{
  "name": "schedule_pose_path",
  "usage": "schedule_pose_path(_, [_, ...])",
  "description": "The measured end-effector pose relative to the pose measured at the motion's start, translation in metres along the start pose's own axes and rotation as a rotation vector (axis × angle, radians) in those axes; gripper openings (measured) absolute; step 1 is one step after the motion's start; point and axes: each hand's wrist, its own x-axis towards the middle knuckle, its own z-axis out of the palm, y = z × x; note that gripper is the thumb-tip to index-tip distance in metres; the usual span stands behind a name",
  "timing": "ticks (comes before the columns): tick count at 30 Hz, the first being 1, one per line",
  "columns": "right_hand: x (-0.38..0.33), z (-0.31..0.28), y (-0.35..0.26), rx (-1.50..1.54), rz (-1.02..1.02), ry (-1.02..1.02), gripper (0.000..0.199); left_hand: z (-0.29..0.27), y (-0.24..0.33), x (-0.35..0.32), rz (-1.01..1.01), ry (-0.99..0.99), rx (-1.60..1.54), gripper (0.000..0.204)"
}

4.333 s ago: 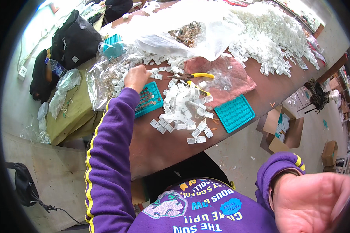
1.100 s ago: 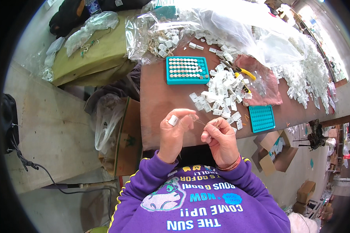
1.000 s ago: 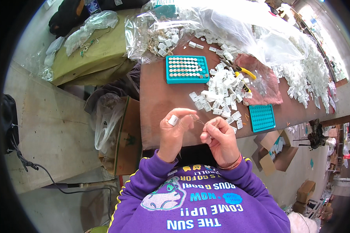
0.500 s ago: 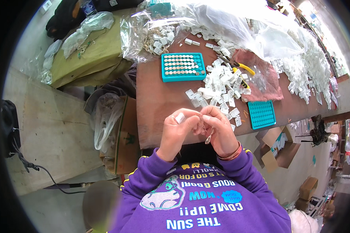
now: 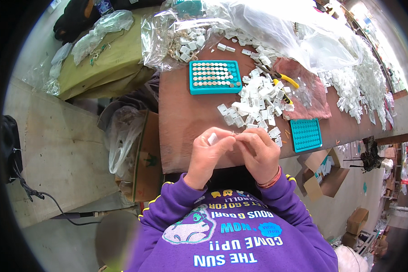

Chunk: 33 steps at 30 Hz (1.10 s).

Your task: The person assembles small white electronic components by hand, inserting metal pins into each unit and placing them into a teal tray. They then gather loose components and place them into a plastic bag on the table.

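One white piece (image 5: 212, 138) (small) between left hand (image 5: 208, 154) fingertips.

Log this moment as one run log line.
left hand: pinching small white plastic piece | right hand: fingertips at same piece | behind: white pieces pile, filled teal tray

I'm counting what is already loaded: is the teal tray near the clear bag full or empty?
Mostly full. The teal tray shows rows of small round pieces in nearly all its holes; a few at its right end may be vacant, too small to tell.
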Motion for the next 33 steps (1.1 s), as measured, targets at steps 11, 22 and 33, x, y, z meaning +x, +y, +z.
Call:
schedule_pose_path(11, [0.004, -0.013, 0.008, 0.154, 0.034, -0.172, 0.022, -0.01, 0.015, 0.005, -0.279, -0.092, -0.112, 0.012])
schedule_pose_path(22, [0.003, -0.015, 0.008, 0.179, 0.067, -0.185, 0.021, -0.006, 0.01, 0.001, -0.272, -0.07, -0.127, 0.014])
schedule_pose_path(33, [-0.006, -0.009, 0.014, 0.566, 0.44, -0.155, 0.014, -0.005, 0.008, 0.002, -0.234, -0.11, -0.149, 0.023])
